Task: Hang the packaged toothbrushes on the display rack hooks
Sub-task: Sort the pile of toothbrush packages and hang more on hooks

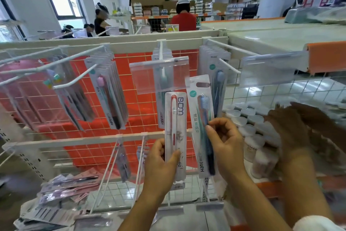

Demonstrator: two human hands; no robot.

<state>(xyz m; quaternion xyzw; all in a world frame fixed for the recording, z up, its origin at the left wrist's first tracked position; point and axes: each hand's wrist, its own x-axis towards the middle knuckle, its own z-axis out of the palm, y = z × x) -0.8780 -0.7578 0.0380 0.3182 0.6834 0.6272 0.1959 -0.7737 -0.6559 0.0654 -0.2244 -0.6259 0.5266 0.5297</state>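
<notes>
My left hand (161,163) grips a white-and-red packaged toothbrush (176,127) upright in front of the rack. Beside it, my right hand (224,142) pinches a blue packaged toothbrush (201,116) by its lower half, its hang hole just below the upper row. The white wire display rack (112,43) carries long hooks. Packs hang on the hook at centre (162,73), on the right hook (215,62) and on the left hook (106,84). A bare hook end (230,65) sticks out at upper right.
Another person's hand (295,131), blurred, reaches in from the right over rows of small lidded jars (249,118). Loose toothbrush packs (69,187) lie piled at lower left. Lower hooks (140,157) jut toward me. A clear price-tag holder (269,69) projects at right. People stand behind the rack.
</notes>
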